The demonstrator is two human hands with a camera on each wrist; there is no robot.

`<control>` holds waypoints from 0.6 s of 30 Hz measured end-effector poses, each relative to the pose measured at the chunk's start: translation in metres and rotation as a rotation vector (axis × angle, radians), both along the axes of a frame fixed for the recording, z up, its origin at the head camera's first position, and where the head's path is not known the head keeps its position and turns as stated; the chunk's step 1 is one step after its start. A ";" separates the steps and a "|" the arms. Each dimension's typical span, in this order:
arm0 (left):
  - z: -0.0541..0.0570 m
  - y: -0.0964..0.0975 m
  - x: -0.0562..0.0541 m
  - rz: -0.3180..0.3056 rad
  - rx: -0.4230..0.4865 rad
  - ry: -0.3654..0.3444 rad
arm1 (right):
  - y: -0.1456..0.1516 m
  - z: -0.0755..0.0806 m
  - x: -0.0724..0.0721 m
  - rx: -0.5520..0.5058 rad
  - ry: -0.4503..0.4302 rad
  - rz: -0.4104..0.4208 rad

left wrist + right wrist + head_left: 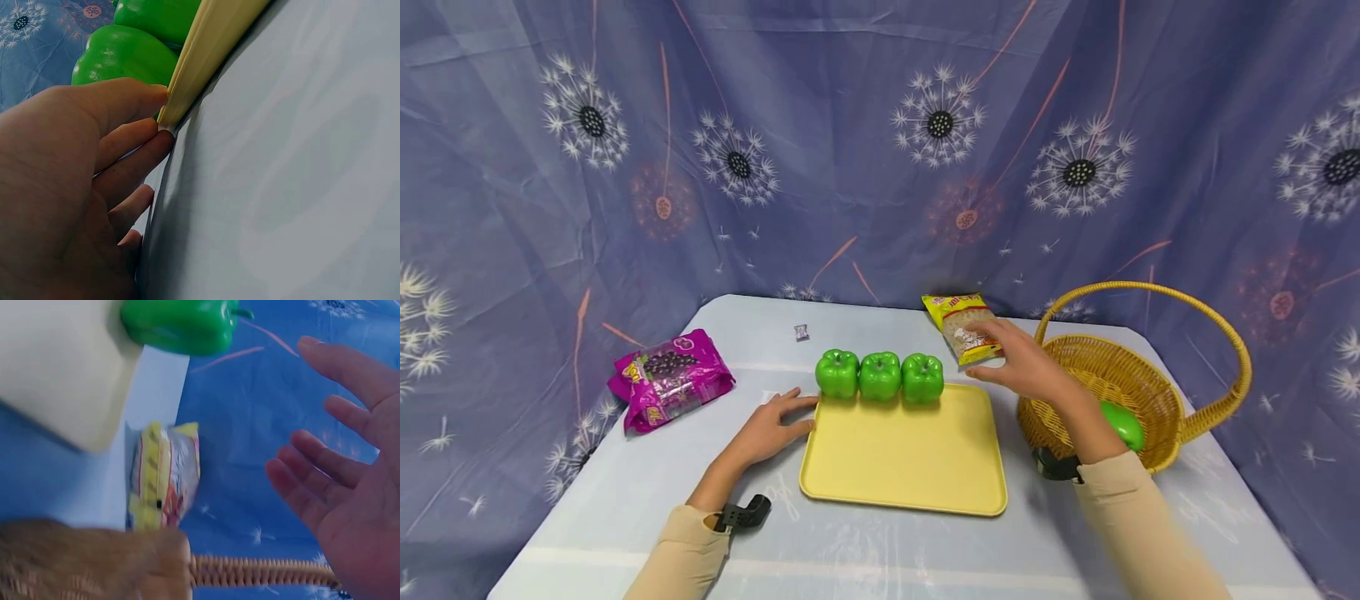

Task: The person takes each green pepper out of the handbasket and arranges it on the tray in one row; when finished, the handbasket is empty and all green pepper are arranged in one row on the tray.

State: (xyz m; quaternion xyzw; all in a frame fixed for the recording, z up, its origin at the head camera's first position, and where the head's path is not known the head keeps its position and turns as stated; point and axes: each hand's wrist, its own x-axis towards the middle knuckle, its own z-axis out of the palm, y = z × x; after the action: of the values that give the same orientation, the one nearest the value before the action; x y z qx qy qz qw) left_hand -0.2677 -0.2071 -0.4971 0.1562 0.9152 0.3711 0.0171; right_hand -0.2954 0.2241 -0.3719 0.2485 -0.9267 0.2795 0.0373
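Three green bell peppers [879, 377] stand in a row along the far edge of a yellow tray [902, 467]. At the tray's left side is my left hand [773, 429], its extended fingertips right at the rim in the left wrist view. My right hand [1021, 360] is raised between the tray and a wicker basket [1101, 346], overlapping a yellow snack bag [967, 329] in the head view. Its fingers [347, 415] are spread apart with nothing between them. Another green pepper [1122, 425] lies inside the basket, partly hidden by my right forearm.
A purple snack bag [676, 377] lies at the table's left edge. Toward the back sits a small wrapped piece [802, 332]. The basket's tall handle [1232, 333] arches over the right side. A blue dandelion-print curtain [850, 150] hangs behind the table.
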 end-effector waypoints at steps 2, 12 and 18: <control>-0.001 0.000 0.001 0.000 0.003 -0.002 | 0.006 0.003 0.001 0.020 -0.019 -0.005; -0.003 -0.001 -0.002 -0.005 -0.004 0.002 | 0.043 0.009 0.001 0.103 -0.083 -0.035; -0.003 -0.001 -0.001 -0.001 0.000 -0.001 | 0.065 0.005 0.004 0.075 -0.105 -0.055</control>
State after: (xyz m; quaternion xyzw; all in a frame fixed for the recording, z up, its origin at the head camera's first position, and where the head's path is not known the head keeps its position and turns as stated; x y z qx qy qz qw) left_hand -0.2683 -0.2084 -0.5000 0.1563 0.9152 0.3709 0.0175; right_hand -0.2912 0.2887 -0.3666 0.2091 -0.9437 0.2561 -0.0131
